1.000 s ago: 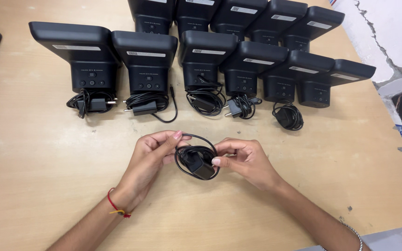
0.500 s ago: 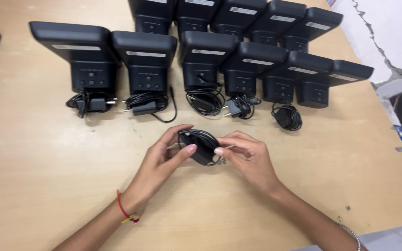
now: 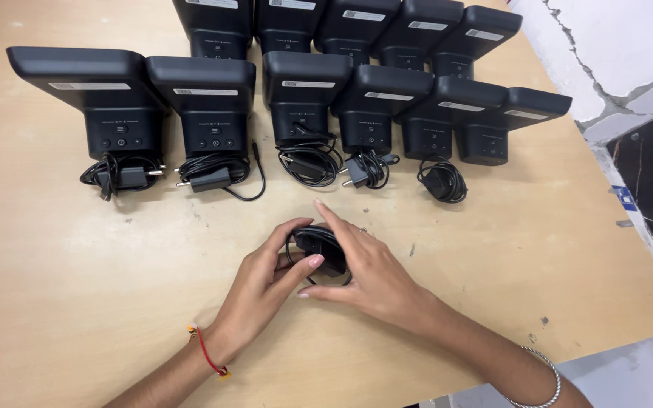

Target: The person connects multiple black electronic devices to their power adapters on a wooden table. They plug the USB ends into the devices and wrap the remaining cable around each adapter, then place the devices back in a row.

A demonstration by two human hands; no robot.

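Both hands meet at the middle of the wooden table (image 3: 54, 302), closed around one black power adapter with its coiled cable (image 3: 317, 249). The left hand (image 3: 262, 291) comes in from the near left, a red thread bracelet (image 3: 209, 353) on its wrist, fingers curled up against the adapter's near-left side, thumb pressed to the bundle. The right hand (image 3: 368, 272) lies across it from the near right, palm down, index finger stretched out toward the far side, a silver bangle (image 3: 542, 378) on that wrist. The bundle sits low, at or just over the tabletop; whether it touches the wood I cannot tell.

Now the count. Eleven black stand-mounted devices in two rows: six in the nearer row (image 3: 213, 106), five in the farther row (image 3: 357, 26), partly cut off by the frame's top edge. In front of the nearer row lie five more coiled adapters on the table: one at the far left (image 3: 119, 175), a second (image 3: 209, 172) with a loose cable end trailing right, a third (image 3: 307, 160), a fourth (image 3: 364, 168), and a fifth (image 3: 441, 181) furthest right. The sixth device, at the right end, has no bundle before it. White wall (image 3: 614, 45) beyond the table's right edge.
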